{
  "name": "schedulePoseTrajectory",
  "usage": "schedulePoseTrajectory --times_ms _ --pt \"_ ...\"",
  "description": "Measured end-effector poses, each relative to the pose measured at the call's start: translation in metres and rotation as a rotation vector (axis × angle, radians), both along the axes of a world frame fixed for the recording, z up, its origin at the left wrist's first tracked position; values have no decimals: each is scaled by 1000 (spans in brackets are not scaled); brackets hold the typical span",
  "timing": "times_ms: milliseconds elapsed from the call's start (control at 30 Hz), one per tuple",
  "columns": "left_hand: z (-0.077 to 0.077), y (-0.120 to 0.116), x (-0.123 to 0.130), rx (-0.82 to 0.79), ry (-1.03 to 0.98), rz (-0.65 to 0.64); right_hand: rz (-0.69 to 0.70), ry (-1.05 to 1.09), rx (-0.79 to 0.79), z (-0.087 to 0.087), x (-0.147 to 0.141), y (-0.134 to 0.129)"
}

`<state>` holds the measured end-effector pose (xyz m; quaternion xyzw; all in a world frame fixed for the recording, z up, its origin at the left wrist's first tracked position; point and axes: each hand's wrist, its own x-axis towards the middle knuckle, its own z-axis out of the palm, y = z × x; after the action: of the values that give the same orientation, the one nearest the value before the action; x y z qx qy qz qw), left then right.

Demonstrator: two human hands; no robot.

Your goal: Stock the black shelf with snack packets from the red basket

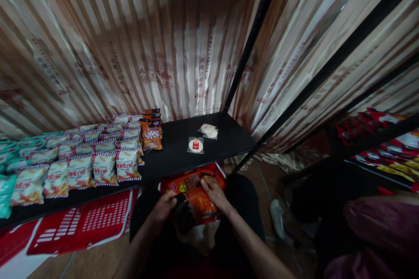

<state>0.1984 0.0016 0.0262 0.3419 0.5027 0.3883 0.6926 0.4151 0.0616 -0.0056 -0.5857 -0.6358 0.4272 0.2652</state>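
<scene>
A large orange snack bag with a dark end lies low between my knees, in front of the shelf edge. My left hand grips the bag's dark left end, thumb on top. Over the bag's right side is my right hand, its fingers closed on the orange wrapping. A brownish patch shows by those fingertips, too dim to make out. Behind and beneath the bag, a red basket is partly visible.
The black shelf holds rows of white snack bags, orange packets and clear-wrapped white round crackers. A red basket lies below it. Black posts rise beside the shelf. Another person's shoe is at right.
</scene>
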Motion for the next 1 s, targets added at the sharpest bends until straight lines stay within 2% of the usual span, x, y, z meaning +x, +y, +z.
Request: schedulePoseTrajectory --times_ms 67,167,233,400,533,800,1000 --pt "17 2 -5 11 27 -12 -27 168 -171 7 -3 -5" --pt "32 6 -10 17 105 17 -124 527 -417 15 -7 -13" --pt "36 9 -13 38 139 38 -204 699 -533 18 -10 -17" --pt "40 17 -22 56 153 94 -334 906 -720 19 -15 -21" --pt "41 23 -25 6 64 148 -391 1035 -766 20 -20 -20" --pt "39 18 -9 49 -134 392 -542 1111 -753 31 -24 -17" --pt "44 9 9 44 -142 668 -602 1158 -733 32 -32 -16"
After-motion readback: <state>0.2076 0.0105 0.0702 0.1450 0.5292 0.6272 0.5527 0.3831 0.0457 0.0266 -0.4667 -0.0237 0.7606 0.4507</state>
